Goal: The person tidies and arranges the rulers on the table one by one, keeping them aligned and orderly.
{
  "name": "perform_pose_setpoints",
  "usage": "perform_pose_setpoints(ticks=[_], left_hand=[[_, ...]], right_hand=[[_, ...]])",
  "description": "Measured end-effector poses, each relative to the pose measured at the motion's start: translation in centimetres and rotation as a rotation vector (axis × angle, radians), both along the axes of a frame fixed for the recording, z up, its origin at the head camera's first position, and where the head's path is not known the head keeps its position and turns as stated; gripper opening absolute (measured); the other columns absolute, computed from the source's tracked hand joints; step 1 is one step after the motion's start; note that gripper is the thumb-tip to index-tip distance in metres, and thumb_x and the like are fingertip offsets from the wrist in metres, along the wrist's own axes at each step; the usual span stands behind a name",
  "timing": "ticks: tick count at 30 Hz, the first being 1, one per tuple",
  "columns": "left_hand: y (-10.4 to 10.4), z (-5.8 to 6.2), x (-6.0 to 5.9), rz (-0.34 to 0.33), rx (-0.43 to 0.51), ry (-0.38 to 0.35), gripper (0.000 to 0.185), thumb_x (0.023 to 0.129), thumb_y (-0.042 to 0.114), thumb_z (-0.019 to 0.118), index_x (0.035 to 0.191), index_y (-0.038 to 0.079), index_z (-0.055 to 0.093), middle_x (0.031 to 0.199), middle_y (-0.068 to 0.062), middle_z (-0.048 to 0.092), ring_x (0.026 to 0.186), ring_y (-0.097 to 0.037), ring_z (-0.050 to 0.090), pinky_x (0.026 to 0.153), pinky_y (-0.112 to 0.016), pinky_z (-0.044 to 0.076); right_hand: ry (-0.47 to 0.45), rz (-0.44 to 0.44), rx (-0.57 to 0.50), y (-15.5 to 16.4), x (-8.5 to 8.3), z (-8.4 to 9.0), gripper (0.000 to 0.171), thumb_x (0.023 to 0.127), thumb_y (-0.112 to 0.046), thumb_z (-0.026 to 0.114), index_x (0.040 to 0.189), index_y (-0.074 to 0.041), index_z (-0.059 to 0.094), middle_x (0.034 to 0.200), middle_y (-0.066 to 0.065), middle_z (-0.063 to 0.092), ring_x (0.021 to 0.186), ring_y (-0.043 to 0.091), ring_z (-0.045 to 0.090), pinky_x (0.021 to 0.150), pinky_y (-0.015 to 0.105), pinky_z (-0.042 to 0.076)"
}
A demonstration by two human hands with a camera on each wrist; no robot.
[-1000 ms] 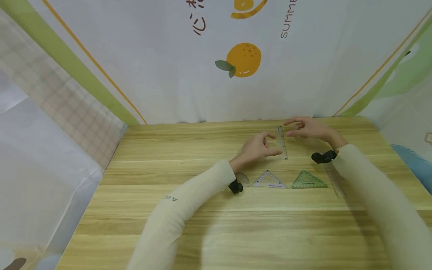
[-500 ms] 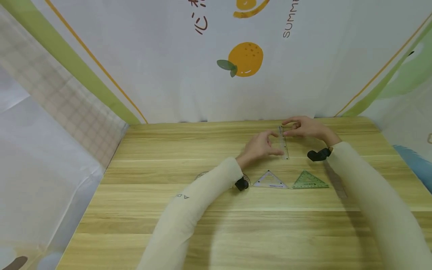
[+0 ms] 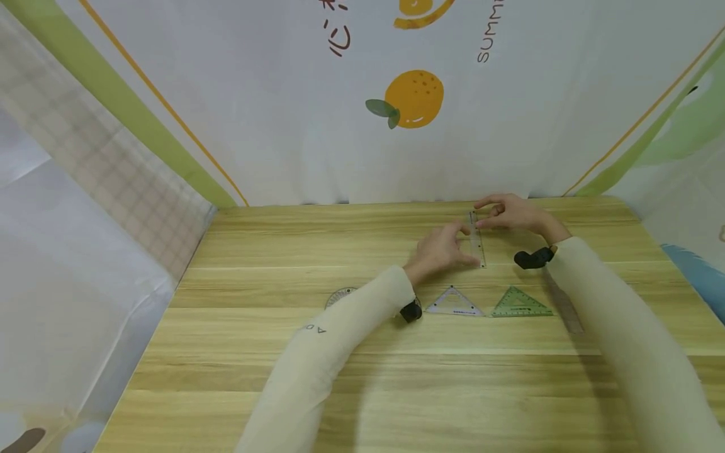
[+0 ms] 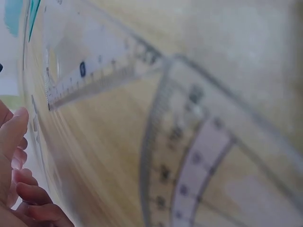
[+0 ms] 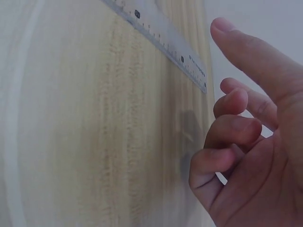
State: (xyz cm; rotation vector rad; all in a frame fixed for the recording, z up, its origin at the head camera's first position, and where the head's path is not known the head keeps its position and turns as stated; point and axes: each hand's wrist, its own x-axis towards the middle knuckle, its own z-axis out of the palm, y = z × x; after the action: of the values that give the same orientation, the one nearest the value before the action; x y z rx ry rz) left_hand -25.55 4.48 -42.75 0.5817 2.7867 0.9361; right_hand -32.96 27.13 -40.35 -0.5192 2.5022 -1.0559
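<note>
A short clear ruler (image 3: 478, 244) lies upright in the head view, near the table's far edge; its printed end also shows in the right wrist view as a ruler (image 5: 161, 38). On its left side is my left hand (image 3: 440, 251), thumb and fingers spread apart, thumb tip at the ruler's near end. My right hand (image 3: 514, 212) is at the far end, thumb tip close over the ruler's edge. In the right wrist view the right hand's fingers (image 5: 232, 130) are loosely bent and grip nothing. Whether either thumb touches the ruler I cannot tell.
Nearer me lie a clear set square (image 3: 453, 304), a green set square (image 3: 521, 304) and a protractor (image 3: 340, 296), partly under my left sleeve. Another clear ruler (image 3: 568, 311) lies beside my right sleeve. A white curtain (image 3: 283, 126) hangs behind the wooden table (image 3: 453, 402).
My left hand has moved slightly right and its thumb has come to the ruler's near end. My right hand has shifted slightly left, closer to the far end.
</note>
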Motion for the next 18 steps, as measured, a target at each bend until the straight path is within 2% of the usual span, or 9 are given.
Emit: perform_pose_setpoints(ticks=[7,18], left_hand=[[0.5,0.1,0.2,0.019,-0.036,0.019,0.067,0.077,0.052,0.088,0.132,0.025,0.061,0.084,0.009,0.059,0.072,-0.008,0.055,0.061,-0.025,0.043],[1.1,0.0,0.5,0.021,-0.027,0.008,0.067,0.078,0.05,0.087,0.133,0.024,0.06,0.082,0.009,0.059,0.071,-0.009,0.053,0.062,-0.026,0.044]], right_hand=[[-0.01,0.003,-0.013,0.0,0.1,0.2,0.06,0.096,-0.021,0.075,0.146,0.001,0.049,0.09,0.016,0.066,0.067,0.022,0.048,0.061,0.033,0.041],[-0.03,-0.017,-0.019,0.4,-0.1,-0.3,0.061,0.097,-0.019,0.073,0.148,-0.001,0.047,0.094,0.02,0.066,0.07,0.025,0.048,0.063,0.037,0.041]])
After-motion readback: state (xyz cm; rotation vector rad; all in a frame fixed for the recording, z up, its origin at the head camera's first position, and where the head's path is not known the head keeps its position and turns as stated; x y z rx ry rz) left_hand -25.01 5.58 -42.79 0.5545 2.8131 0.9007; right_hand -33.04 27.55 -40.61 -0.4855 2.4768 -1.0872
